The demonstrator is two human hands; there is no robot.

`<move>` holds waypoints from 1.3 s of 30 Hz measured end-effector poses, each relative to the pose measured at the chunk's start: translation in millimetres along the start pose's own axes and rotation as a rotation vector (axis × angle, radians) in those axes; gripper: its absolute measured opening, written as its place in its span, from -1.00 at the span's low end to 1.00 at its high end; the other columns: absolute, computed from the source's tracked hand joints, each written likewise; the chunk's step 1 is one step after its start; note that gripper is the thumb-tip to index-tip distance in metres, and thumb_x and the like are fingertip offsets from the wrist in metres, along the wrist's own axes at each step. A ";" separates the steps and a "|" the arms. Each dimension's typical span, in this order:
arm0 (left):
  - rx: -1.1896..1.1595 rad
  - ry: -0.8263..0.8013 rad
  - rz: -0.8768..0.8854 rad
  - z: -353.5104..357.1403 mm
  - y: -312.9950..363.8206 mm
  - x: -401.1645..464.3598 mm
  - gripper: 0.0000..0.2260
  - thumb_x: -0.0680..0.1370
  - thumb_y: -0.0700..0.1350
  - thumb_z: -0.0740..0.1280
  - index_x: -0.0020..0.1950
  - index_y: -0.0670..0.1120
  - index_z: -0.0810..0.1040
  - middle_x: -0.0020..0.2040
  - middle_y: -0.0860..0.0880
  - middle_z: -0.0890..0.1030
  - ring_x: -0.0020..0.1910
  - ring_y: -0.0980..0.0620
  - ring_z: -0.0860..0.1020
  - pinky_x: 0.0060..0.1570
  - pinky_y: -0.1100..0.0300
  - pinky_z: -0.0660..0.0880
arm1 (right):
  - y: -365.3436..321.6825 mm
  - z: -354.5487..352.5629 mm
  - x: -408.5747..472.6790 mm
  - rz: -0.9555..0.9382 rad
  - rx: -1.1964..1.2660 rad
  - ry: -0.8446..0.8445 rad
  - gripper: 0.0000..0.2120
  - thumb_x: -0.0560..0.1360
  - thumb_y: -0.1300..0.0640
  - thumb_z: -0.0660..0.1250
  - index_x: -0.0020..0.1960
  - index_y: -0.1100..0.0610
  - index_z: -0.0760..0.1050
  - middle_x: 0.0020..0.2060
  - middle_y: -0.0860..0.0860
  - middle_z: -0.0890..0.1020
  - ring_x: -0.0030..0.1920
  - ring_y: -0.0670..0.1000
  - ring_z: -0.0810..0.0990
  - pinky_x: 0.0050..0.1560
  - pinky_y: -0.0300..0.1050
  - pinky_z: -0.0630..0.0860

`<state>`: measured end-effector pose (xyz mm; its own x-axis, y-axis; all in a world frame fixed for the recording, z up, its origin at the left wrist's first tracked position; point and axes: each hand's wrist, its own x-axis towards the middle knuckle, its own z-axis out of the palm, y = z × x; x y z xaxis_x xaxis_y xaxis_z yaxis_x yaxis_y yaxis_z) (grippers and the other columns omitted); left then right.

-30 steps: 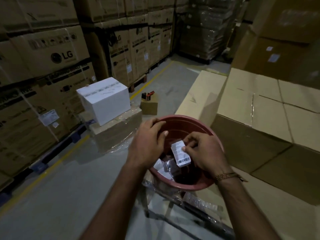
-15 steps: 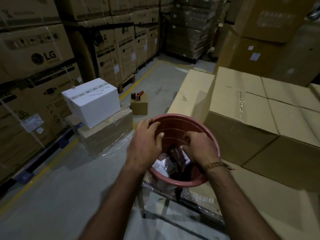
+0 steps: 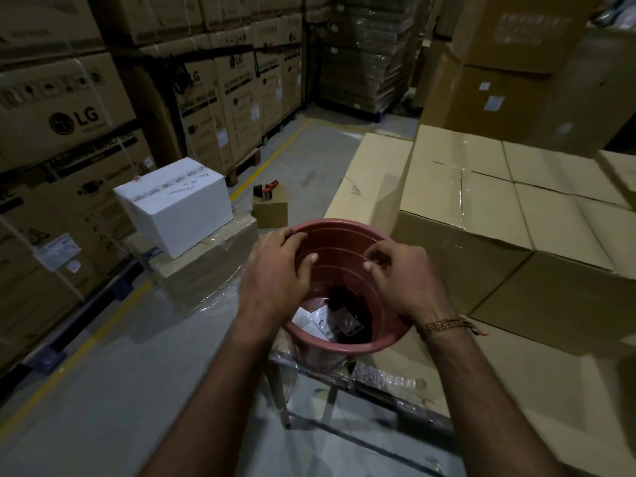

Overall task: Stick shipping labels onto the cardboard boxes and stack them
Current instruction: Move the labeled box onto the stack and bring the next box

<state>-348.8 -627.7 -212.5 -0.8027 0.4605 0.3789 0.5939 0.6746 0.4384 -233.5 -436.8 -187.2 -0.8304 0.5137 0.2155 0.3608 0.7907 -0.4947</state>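
A reddish plastic bucket (image 3: 344,346) stands on a plastic-wrapped metal stool in front of me. White shipping labels (image 3: 311,321) and a dark item lie at its bottom. My left hand (image 3: 275,273) grips the bucket's left rim, fingers over the edge and thumb inside. My right hand (image 3: 402,280) hovers over the right side of the bucket with fingers curled; no label shows between them. To the right are large taped cardboard boxes (image 3: 516,215). A white box (image 3: 179,208) sits on a wrapped carton (image 3: 206,266) to the left.
A small cardboard box (image 3: 272,210) with a red and black tool on top stands on the floor beyond the bucket. Tall stacks of LG cartons (image 3: 69,132) line the left side behind a yellow floor line. Wrapped pallets close the aisle at the back.
My right hand held a label above the bucket, dipped into it, and has now risen without a visible label. My left hand stayed on the rim. The view shifted slightly right.
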 end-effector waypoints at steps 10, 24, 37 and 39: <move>-0.014 0.053 0.204 -14.5 48.7 -10.3 -0.57 0.64 0.12 0.37 0.45 -0.03 0.57 0.35 -0.03 0.60 0.33 -0.07 0.52 0.33 -0.08 0.49 | 1.8 -34.9 -43.0 -0.004 0.017 0.178 -0.88 0.60 0.02 0.42 0.11 -0.03 0.69 -0.07 -0.12 0.73 -0.09 -0.06 0.66 -0.05 -0.03 0.65; -0.163 -0.065 0.452 34.0 215.1 -38.7 -0.54 0.66 0.10 0.36 0.52 -0.06 0.51 0.49 -0.06 0.53 0.50 -0.05 0.45 0.48 -0.04 0.42 | 119.3 -150.0 -117.1 0.090 -0.045 0.360 -0.86 0.66 0.01 0.37 0.18 -0.05 0.66 0.00 -0.17 0.70 -0.05 -0.16 0.63 -0.11 -0.14 0.63; -0.307 -0.154 0.481 143.6 440.9 -108.1 -0.51 0.67 0.17 0.31 0.57 0.05 0.45 0.53 0.03 0.48 0.52 0.05 0.39 0.48 -0.03 0.40 | 342.8 -301.6 -191.0 0.257 -0.129 0.497 -0.83 0.63 0.04 0.40 0.20 -0.03 0.67 -0.02 -0.11 0.70 -0.03 -0.06 0.62 -0.04 -0.05 0.63; -0.317 -0.206 0.471 158.9 465.7 -118.8 -0.50 0.67 0.21 0.27 0.60 0.09 0.40 0.56 0.06 0.43 0.55 0.07 0.34 0.51 -0.04 0.37 | 374.8 -317.6 -203.7 0.315 -0.171 0.513 -0.81 0.62 0.02 0.40 0.22 -0.03 0.65 0.01 -0.11 0.69 0.05 -0.02 0.57 0.01 0.00 0.59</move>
<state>14.5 -276.6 -182.8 -0.4247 0.7916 0.4394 0.8498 0.1810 0.4951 205.7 -139.3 -149.1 -0.3786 0.7920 0.4789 0.6536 0.5951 -0.4676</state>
